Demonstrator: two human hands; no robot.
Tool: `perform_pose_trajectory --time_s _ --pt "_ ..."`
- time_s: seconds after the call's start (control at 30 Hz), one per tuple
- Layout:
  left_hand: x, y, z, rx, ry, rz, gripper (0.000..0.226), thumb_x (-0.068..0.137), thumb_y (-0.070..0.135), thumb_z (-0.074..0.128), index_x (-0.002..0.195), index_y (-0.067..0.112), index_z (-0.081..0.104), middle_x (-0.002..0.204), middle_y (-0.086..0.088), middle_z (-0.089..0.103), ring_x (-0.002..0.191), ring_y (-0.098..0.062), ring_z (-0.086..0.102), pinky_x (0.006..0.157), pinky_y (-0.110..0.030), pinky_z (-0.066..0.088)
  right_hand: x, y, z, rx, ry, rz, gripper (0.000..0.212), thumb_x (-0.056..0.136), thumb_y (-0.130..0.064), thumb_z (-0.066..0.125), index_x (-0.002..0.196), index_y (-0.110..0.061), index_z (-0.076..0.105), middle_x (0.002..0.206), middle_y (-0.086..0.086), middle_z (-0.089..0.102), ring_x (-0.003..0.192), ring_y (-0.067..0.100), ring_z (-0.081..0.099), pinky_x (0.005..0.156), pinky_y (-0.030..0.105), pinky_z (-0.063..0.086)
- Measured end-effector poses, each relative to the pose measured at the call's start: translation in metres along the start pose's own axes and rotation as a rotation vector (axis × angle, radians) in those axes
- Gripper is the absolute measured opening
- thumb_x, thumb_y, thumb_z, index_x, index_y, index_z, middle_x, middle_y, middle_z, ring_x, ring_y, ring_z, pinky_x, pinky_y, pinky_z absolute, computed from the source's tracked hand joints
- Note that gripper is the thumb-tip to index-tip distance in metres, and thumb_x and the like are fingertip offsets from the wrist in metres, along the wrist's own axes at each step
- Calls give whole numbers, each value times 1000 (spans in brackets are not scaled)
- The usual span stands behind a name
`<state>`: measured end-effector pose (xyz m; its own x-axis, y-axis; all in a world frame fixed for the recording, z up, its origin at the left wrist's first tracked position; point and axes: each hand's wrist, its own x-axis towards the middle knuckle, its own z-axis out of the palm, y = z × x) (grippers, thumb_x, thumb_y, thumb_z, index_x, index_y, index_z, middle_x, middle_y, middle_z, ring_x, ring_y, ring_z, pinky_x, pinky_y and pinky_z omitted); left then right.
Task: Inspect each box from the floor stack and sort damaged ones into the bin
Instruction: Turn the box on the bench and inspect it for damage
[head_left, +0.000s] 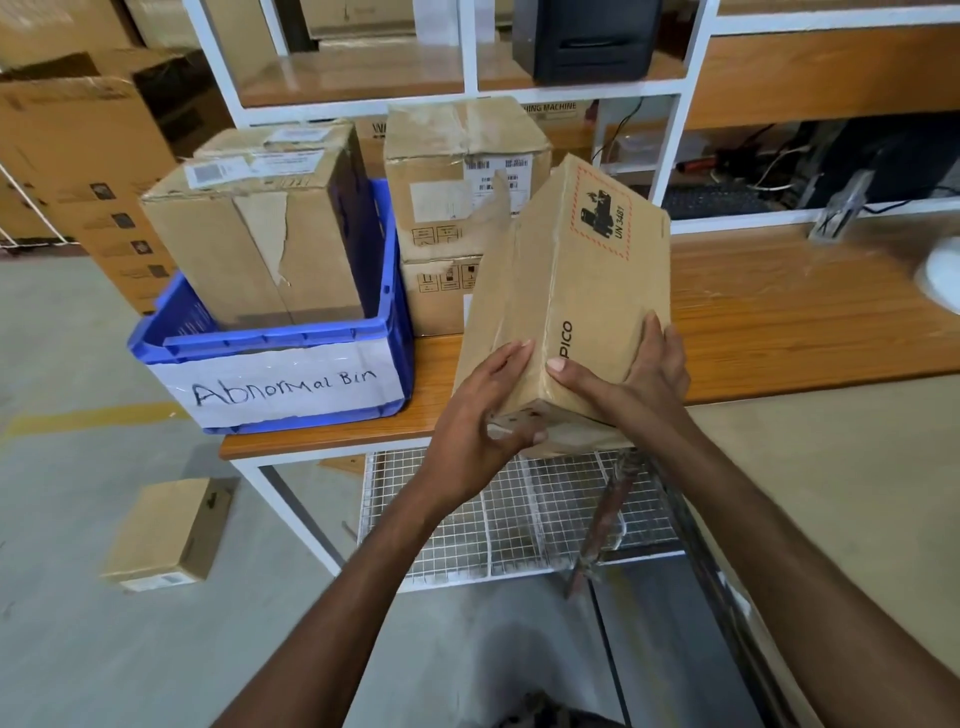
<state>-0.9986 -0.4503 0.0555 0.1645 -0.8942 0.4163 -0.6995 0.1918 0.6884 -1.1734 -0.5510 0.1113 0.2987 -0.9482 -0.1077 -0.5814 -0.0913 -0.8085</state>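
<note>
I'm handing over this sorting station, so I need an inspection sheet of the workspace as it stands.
Surface: wooden table on a white frame.
Job's things: box marked PICO and UN 3481, held tilted over the table's edge; blue bin labelled Abnormal Bin, holding a torn box; one floor box.
Clutter: stacked boxes beside the bin, top one crumpled.
Hands: left hand grips the box's near end; right hand grips its right side.
Cables: wires behind the table.
Surroundings: white shelving, black device, cartons at left, mesh under the table.
</note>
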Motion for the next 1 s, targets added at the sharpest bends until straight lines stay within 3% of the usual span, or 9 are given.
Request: perform_pose_trajectory --time_s 0.13,0.27,0.37,0.43,0.53,0.6,0.7,0.83,1.0 --pt "-2 -23 0 -18 -30 -41 91 93 27 81 167 27 27 172 11 24 158 -12 24 126 -49 32 -1 -11 0 -33 -43 61 153 44 -98 58 166 -35 -10 172 -6 -24 160 26 -16 126 66 10" --pt "2 -28 -2 -163 -55 -73 83 96 22 77 165 21 32 171 8 29 159 -11 24 127 -48 32 -5 -14 8 -138 -88 43 165 35 -113 39 163 -30 -22 169 1 -34 156 27 -32 121 74 -3" --pt "4 -36 2 -186 -35 -232 98 86 36 85 166 24 30 172 8 26 158 -5 21 128 -39 29 -3 -16 10 -126 -76 57 161 43 -109 50 164 -29 -21 170 0 -32 156 26 -31 120 75 -4" --pt "3 -47 7 -149 -11 -409 120 70 59 91 166 30 26 172 5 23 157 -15 24 126 -43 32 -1 -14 7 -108 -63 73 153 50 -100 56 165 -30 -17 172 -1 -28 157 25 -27 121 75 -1" --pt "1 -60 10 -297 -63 -499 128 59 61 98 163 37 27 159 7 39 140 -18 46 110 -50 53 -3 -5 -1 -50 -32 55 135 60 -86 54 166 -34 -11 174 -3 -19 160 25 -19 123 72 2" --pt "1 -57 12 -381 -49 -533 132 57 53 102 164 39 26 161 11 38 141 -17 47 109 -48 54 -1 4 -6 33 2 26 126 64 -77 54 167 -36 -6 176 -2 -10 161 26 -10 123 70 6" --pt "8 -51 18 -359 9 -472 119 60 48 100 161 36 39 156 13 43 140 -17 47 111 -46 52 6 21 -18 143 30 -31 118 63 -74 55 165 -45 3 173 -3 16 157 29 20 119 69 26" --pt "18 -43 20 -272 38 -370 101 63 61 94 152 42 51 134 28 58 123 -7 62 99 -46 59 16 29 -43 186 12 -68 100 73 -64 62 161 -51 18 151 -14 52 132 20 53 111 55 43" --pt "33 -24 29 -117 87 -266 75 82 42 88 150 38 56 138 2 66 116 -13 66 92 -45 61 31 48 -65 311 84 -77 88 76 -60 74 154 -52 36 129 -23 65 124 12 61 111 50 47"
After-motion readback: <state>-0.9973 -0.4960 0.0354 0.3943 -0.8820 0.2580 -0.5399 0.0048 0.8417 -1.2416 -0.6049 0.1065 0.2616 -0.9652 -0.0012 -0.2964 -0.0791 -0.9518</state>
